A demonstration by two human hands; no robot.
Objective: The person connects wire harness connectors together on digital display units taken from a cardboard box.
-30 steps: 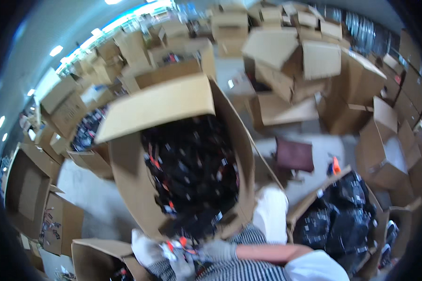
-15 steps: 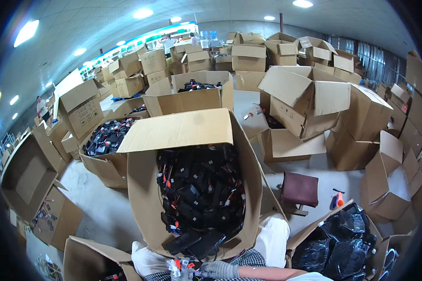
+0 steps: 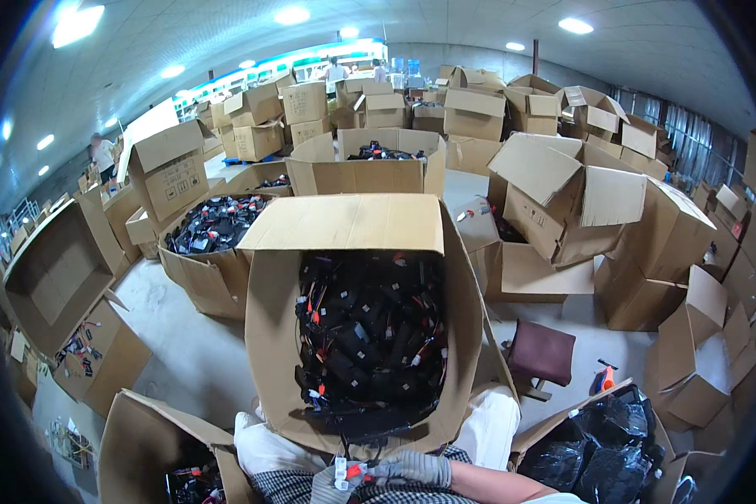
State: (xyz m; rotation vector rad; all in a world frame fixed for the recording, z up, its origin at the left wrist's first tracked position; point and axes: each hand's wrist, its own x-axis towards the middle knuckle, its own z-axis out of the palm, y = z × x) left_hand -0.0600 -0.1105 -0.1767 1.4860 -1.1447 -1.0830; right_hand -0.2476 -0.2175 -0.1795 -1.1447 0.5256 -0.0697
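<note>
At the bottom centre, my left hand (image 3: 331, 486), in a grey glove, is closed around white plug connectors (image 3: 341, 472). My right hand (image 3: 418, 468), in a striped grey glove, comes in from the right with its fingers pinched on a red wire connector (image 3: 357, 471) right beside them. Dark leads run from the hands toward the near edge of a large open carton (image 3: 265, 336) between my knees. Inside it lies a heap of black battery-like packs (image 3: 370, 328) with coloured wires and small white and red plugs. Parts of my fingers are hidden.
A carton of black plastic-wrapped bundles (image 3: 601, 449) stands at my right, near a maroon stool (image 3: 542, 351) and an orange tool (image 3: 602, 380). An open carton (image 3: 139, 437) sits at my left. More cartons, some holding black packs (image 3: 214, 224), surround me. People stand far back.
The view has shifted, so the scene sits further right. Both hands have risen toward the carton's near edge. The cluster of connectors at my hands now shows fewer pieces.
</note>
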